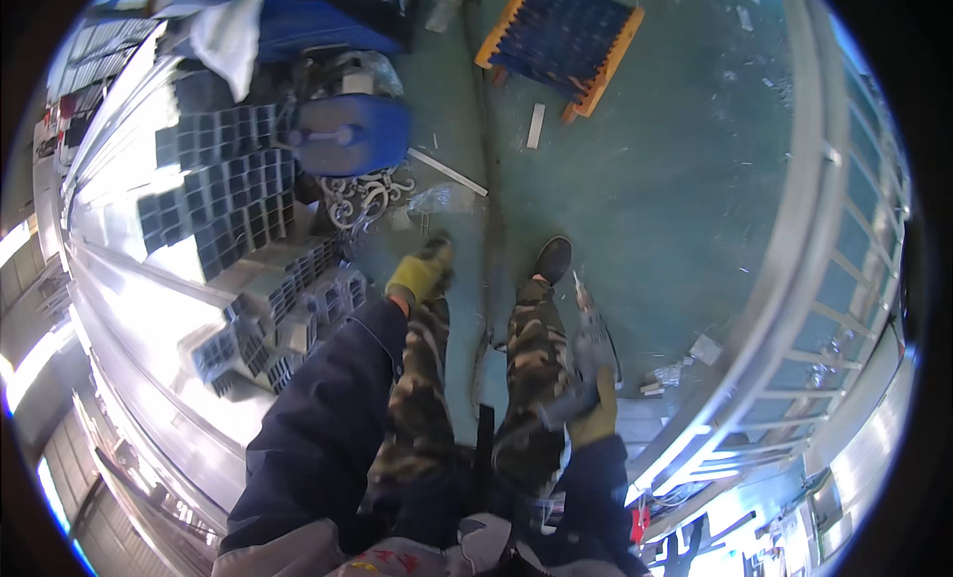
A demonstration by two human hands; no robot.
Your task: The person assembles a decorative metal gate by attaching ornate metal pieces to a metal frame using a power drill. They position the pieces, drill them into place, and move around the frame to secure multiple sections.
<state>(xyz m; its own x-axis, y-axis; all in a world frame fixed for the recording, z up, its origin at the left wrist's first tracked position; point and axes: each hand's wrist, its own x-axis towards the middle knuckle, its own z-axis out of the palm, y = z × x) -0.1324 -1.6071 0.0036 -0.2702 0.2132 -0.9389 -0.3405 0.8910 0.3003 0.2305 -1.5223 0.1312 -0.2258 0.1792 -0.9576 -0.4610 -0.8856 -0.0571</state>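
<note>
My right hand point(597, 418), in a yellowish glove, is closed around a grey cordless drill point(592, 349). The drill's long bit point(579, 282) points forward and away from me, low beside my right leg. Out in front of my left leg hangs my left hand point(419, 273), in a yellow glove with dark fingertips. Its fingers are blurred, and nothing can be made out in them. Nearest to that hand, on the floor, are clear plastic wrapping point(442, 200) and grey scroll-shaped ornaments point(363, 195).
Stacks of square metal tubes point(223, 195) stand on the left, beside a blue plastic can point(355, 135). Ahead lies a blue and orange slatted frame point(566, 36). A dark cable point(486, 111) runs along the green floor. A metal railing point(819, 160) curves along the right.
</note>
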